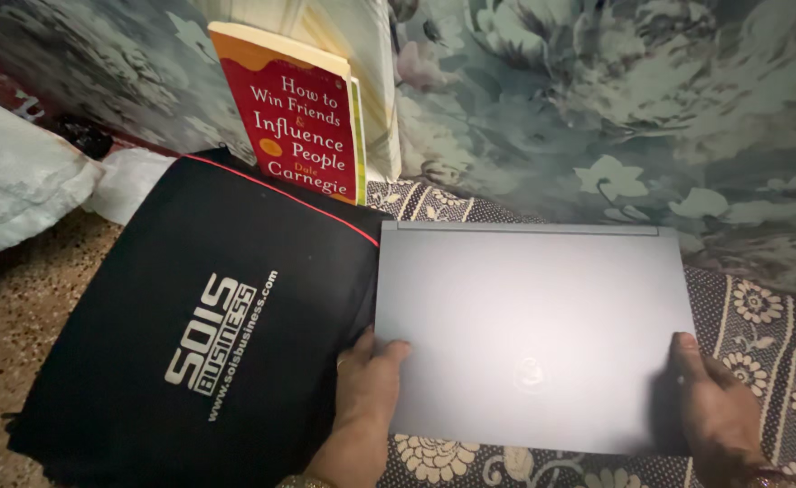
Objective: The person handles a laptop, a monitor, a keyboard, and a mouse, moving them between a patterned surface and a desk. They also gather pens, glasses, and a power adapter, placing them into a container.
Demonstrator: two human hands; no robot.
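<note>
A closed grey laptop (533,325) lies flat on a patterned mat (777,334). My left hand (366,398) grips its near left edge, thumb on the lid. My right hand (714,407) holds the near right corner, thumb also on top. A black fabric bag (190,316) with light lettering and a red trim line lies just left of the laptop, touching my left hand. A red paperback book (303,117) stands upright behind the bag, leaning on a pale upright object.
A floral cloth (615,99) hangs behind the laptop. A pale crumpled bag (18,181) lies at the far left on a speckled floor (9,325). Another pale bundle (131,181) sits behind the black bag.
</note>
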